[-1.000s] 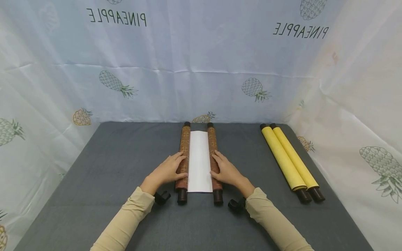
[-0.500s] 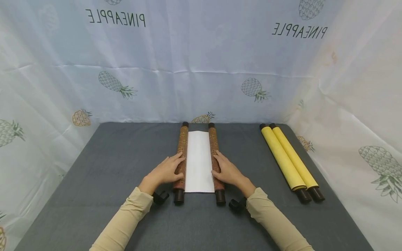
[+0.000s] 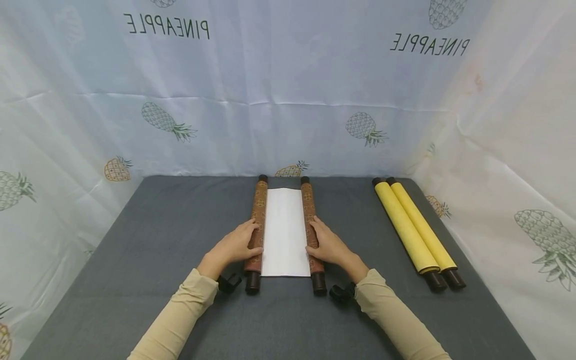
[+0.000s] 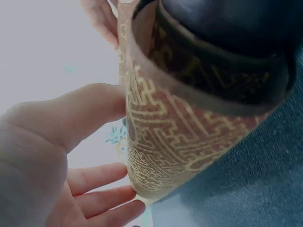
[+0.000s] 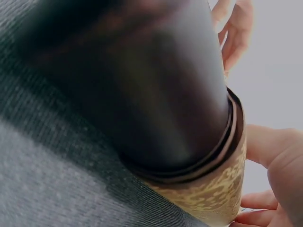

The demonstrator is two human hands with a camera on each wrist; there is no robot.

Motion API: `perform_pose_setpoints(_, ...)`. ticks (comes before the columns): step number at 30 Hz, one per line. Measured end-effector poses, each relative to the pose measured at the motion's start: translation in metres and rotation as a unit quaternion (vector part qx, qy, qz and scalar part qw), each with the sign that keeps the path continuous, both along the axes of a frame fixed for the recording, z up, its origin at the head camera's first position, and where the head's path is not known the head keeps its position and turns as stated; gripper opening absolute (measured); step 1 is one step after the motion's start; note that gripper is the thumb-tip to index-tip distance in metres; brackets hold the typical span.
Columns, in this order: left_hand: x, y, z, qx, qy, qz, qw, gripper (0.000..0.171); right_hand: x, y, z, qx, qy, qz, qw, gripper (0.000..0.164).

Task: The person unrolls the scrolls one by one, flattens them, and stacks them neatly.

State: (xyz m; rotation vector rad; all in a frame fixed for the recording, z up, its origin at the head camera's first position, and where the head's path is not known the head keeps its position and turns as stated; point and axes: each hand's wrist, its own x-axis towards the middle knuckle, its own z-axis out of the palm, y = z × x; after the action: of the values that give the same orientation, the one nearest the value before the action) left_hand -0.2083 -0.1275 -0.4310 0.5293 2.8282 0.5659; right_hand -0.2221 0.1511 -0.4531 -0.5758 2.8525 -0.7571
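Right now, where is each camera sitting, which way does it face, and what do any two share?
Head: worn on the head, facing forward and down at the white sheet between the left brown roll and right brown roll; left hand, right hand and both sleeves show.
Left wrist: worn on that wrist, facing the left brown roll from close by; left thumb and some fingers show.
Right wrist: worn on that wrist, facing the right brown roll and its dark rod; right thumb and some fingers show.
Shared: head and left wrist both see the left brown roll and left hand.

One white sheet (image 3: 286, 232); two brown patterned rolls (image 3: 259, 207), at nine and three o'clock of it; two yellow rolls (image 3: 406, 225) farther toward three; two hands (image 3: 231, 245); two sleeves (image 3: 177, 315), at eight and four.
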Motion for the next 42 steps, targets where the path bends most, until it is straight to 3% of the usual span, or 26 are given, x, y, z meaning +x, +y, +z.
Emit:
perform_pose_setpoints(12, 0.003, -0.012, 0.0, 0.028, -0.004, -0.01, 0.9995, 0.066, -0.001, 0.003, -0.002, -0.005, 0.017, 0.019, 1.0, 0.072)
perform_pose_setpoints(23, 0.004, -0.016, -0.002, 0.022, -0.002, -0.022, 0.9995, 0.059, 0.0, 0.004, -0.001, -0.012, -0.005, 0.012, 1.0, 0.067)
perform_pose_setpoints(42, 0.006, -0.013, -0.004, 0.023, 0.002, 0.012, 0.9997, 0.061, 0.0, 0.003, -0.003, -0.017, -0.02, -0.005, 1.0, 0.078)
